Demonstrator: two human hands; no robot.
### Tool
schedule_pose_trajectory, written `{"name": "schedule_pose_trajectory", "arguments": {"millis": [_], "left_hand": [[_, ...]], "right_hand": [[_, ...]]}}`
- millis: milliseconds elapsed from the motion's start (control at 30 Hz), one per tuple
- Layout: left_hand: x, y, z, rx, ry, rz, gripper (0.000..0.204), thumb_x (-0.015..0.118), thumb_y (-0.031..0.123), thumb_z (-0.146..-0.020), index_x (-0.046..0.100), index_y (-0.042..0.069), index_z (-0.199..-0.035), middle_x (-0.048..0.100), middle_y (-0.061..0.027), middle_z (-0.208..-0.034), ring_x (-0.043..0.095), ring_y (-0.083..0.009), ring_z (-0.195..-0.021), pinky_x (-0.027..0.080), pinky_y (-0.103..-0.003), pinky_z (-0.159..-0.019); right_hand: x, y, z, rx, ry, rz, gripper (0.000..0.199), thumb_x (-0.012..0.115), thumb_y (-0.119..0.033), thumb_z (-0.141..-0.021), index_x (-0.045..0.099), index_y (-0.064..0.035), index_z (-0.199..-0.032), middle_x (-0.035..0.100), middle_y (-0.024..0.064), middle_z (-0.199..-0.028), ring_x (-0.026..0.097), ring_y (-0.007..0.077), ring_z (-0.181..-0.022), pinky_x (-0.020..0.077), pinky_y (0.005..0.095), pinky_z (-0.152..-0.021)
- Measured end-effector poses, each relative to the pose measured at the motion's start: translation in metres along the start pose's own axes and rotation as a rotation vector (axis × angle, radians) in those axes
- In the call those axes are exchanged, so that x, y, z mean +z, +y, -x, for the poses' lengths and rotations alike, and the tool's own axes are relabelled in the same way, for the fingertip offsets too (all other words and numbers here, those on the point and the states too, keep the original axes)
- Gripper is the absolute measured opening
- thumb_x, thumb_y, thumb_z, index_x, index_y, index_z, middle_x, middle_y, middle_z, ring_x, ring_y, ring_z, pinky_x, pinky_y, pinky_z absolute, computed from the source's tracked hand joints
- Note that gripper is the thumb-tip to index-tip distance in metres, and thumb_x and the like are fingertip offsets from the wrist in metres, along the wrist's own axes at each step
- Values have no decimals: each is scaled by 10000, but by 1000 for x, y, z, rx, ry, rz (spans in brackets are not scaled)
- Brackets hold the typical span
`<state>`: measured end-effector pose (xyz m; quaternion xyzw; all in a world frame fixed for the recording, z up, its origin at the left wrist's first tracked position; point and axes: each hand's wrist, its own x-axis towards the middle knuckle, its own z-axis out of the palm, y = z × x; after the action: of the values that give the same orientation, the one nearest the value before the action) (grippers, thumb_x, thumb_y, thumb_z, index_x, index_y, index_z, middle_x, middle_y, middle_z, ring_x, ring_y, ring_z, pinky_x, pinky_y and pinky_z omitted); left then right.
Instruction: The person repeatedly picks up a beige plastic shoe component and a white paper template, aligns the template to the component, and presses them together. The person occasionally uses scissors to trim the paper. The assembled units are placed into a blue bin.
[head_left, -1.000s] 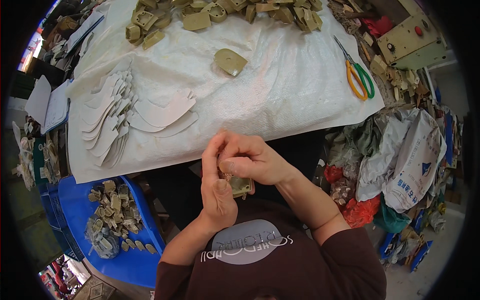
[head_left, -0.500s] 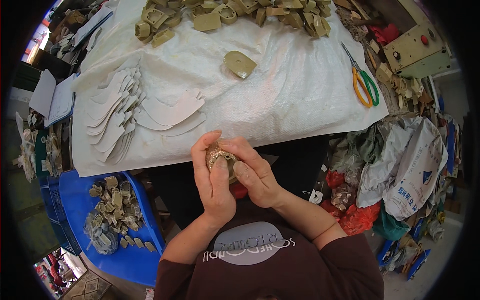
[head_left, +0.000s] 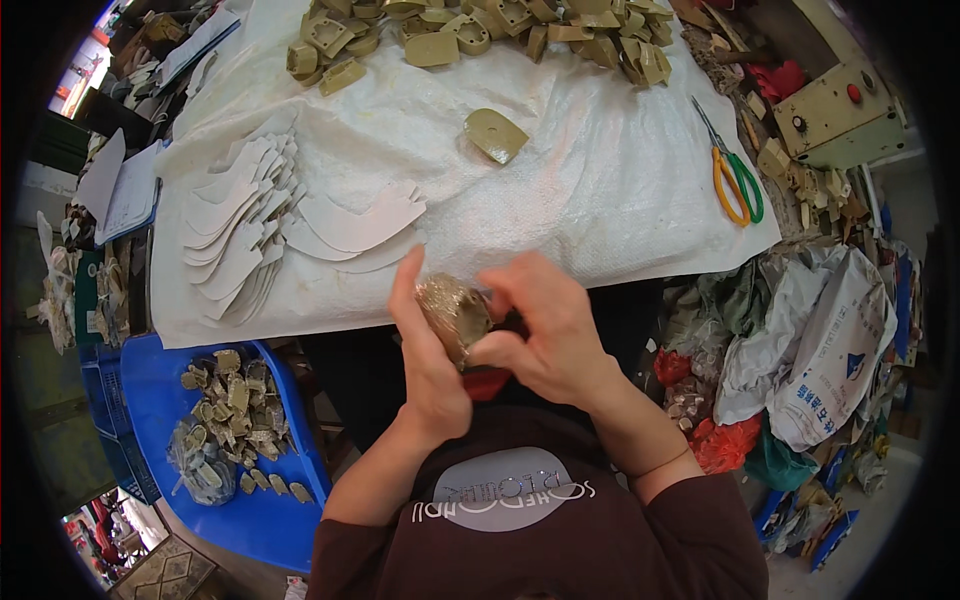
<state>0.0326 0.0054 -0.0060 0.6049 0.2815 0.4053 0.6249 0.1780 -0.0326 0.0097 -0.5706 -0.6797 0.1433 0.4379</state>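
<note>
Just off the table's near edge I hold a shoe heel (head_left: 455, 315) wrapped in glittery gold covering. My left hand (head_left: 425, 345) cups it from the left, with the thumb side along its outer curve. The fingers of my right hand (head_left: 545, 325) are bent in against its right edge, slightly smeared by motion. Bare tan heels (head_left: 430, 48) lie heaped at the far side of the table, and a single one (head_left: 496, 135) rests apart, nearer me. To the left, curved white cut pieces (head_left: 235, 225) are fanned out in overlapping stacks, with a few more (head_left: 360, 222) beside them.
White woven sheeting (head_left: 560, 215) covers the table. Scissors (head_left: 733, 170) with orange and green handles lie at its right edge, near a control box (head_left: 840, 115). A blue tub (head_left: 200, 500) at lower left holds glittery heels (head_left: 235, 405). Plastic bags (head_left: 810, 340) crowd the right.
My right hand has shifted right and its fingers have pulled back from over the heel. The heel has turned in my left hand, showing more of its glittery side.
</note>
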Motion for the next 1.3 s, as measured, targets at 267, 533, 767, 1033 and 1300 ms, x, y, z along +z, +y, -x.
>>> {"name": "schedule_pose_trajectory", "arguments": {"millis": [267, 533, 767, 1033, 1300], "left_hand": [[-11, 7, -1, 11, -114, -299, 704, 778, 158, -739, 398, -8, -1307, 547, -138, -1084, 597, -249, -923, 494, -335, -778], [-15, 21, -4, 222, -68, -591, 540, 769, -8, -638, 568, 20, -1138, 531, -78, -945, 552, -163, -800, 458, -260, -663], [-6, 19, -9, 356, -53, -738, 575, 784, -3, -563, 565, 37, -1093, 532, -80, -812, 537, -154, -679, 422, -246, -531], [-1, 10, -9, 410, 68, -796, 518, 816, 66, -547, 498, 13, -953, 540, -88, -746, 563, -194, -581, 466, -280, -532], [11, 0, -7, 468, 203, -950, 484, 802, 91, -523, 543, 5, -923, 518, -106, -734, 556, -274, -562, 449, -346, -475]], "right_hand": [[2, 6, 4, 127, 83, -530, 346, 600, -315, -894, 591, 7, -1023, 556, 91, -812, 562, 191, -719, 460, 311, -650], [-2, 30, 3, 584, -215, -1165, 170, 524, -178, -938, 590, -21, -946, 593, 23, -887, 540, 90, -799, 442, 243, -708], [-3, 20, 6, 357, -57, -662, 155, 593, -170, -902, 577, -25, -851, 551, -16, -742, 476, 53, -623, 404, 235, -524], [2, 22, 13, 620, -66, -1248, 236, 485, -202, -973, 624, -17, -1021, 603, -13, -818, 521, 52, -741, 442, 221, -668], [18, 7, 15, 469, 114, -514, 255, 466, -188, -975, 610, 1, -1068, 633, 46, -933, 583, 117, -840, 468, 256, -760]]}}
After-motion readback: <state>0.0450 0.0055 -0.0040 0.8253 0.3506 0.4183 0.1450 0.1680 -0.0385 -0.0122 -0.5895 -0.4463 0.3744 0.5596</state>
